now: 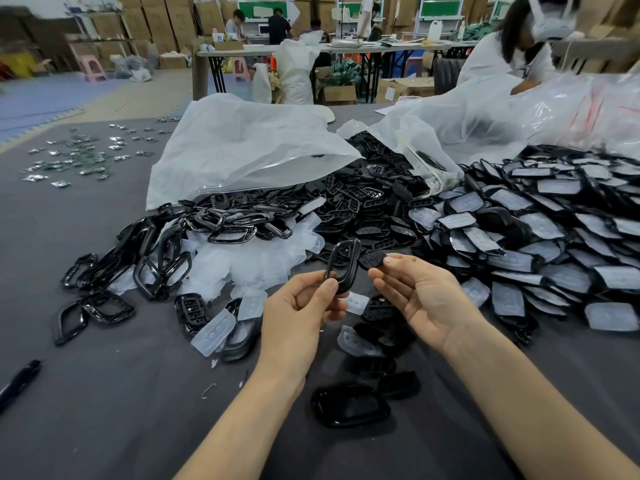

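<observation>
My left hand [304, 306] pinches a glossy black plastic frame [343, 265] by its lower end and holds it upright above the table. Beside it, my right hand [419, 292], palm up, grips a small black grid piece [372, 260] between thumb and fingertips, close to the frame's right side. Below my hands lie loose black parts, a black shell [349, 405] and translucent white pads [356, 303] on the grey table [104, 393].
Heaps of black frames [156, 258], grid pieces [360, 202] and assembled backs with white pads [540, 230] fill the table beyond my hands. Clear plastic bags [249, 147] lie behind them. A black pen [19, 382] lies at left; small packets [76, 157] far left. A person [512, 46] works at far right.
</observation>
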Demonstrator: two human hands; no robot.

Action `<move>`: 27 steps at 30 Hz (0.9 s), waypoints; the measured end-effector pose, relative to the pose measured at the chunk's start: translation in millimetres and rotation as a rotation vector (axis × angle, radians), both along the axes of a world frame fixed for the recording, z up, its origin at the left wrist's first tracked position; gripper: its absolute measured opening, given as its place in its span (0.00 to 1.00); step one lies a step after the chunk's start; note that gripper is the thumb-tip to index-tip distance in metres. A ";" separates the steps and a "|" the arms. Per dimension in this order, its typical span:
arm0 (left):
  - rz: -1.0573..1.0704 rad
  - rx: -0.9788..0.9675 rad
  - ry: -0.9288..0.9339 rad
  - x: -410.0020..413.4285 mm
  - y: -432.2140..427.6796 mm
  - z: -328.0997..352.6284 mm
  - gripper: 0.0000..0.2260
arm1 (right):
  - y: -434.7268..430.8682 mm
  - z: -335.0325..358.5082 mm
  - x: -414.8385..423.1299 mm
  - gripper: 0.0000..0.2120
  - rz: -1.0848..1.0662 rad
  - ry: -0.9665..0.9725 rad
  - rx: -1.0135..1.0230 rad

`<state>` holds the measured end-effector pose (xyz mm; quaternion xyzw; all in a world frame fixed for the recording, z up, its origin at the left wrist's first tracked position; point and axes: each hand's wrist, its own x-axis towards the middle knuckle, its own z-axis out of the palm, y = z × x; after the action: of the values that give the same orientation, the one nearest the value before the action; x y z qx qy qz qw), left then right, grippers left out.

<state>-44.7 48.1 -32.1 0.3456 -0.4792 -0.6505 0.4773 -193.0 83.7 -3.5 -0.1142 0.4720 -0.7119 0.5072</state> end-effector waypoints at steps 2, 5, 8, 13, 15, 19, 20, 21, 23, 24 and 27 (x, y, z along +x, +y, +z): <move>0.003 0.005 0.005 0.0 0.0 0.2 0.04 | 0.1 -0.3 0.3 0.04 -0.004 0.012 0.003; -0.010 -0.013 -0.007 0.2 0.2 1.0 0.04 | 0.2 -0.3 0.0 0.06 -0.020 0.056 0.004; -0.064 -0.083 -0.065 -0.3 2.9 2.2 0.04 | 1.0 0.0 0.6 0.05 0.016 0.102 -0.016; -0.080 -0.123 -0.120 0.2 3.8 2.7 0.04 | 4.0 1.3 6.8 0.05 0.181 0.125 -0.080; -0.080 -0.122 -0.125 0.4 4.0 3.3 0.04 | 5.3 2.6 7.6 0.07 0.219 0.144 -0.096; -0.079 -0.120 -0.137 -0.1 4.9 4.4 0.05 | 5.4 4.4 7.3 0.10 0.245 0.205 -0.108; -0.077 -0.124 -0.142 -0.2 4.8 4.1 0.05 | 5.3 4.6 7.4 0.11 0.242 0.222 -0.105; -0.075 -0.130 -0.148 0.0 4.7 4.0 0.05 | 5.2 4.9 7.9 0.12 0.240 0.243 -0.108; -0.067 -0.142 -0.160 -0.4 5.0 3.8 0.05 | 5.8 4.8 9.3 0.13 0.237 0.301 -0.140; -0.063 -0.148 -0.164 -0.6 5.2 3.5 0.05 | 6.1 4.2 10.1 0.12 0.233 0.329 -0.162; -0.061 -0.142 -0.160 -1.2 5.8 3.0 0.05 | 5.9 1.4 11.7 0.10 0.212 0.401 -0.183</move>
<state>-45.8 53.9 -29.1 0.3469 -0.5709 -0.5994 0.4410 -181.2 89.5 -2.1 -0.3478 0.4824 -0.6574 0.4629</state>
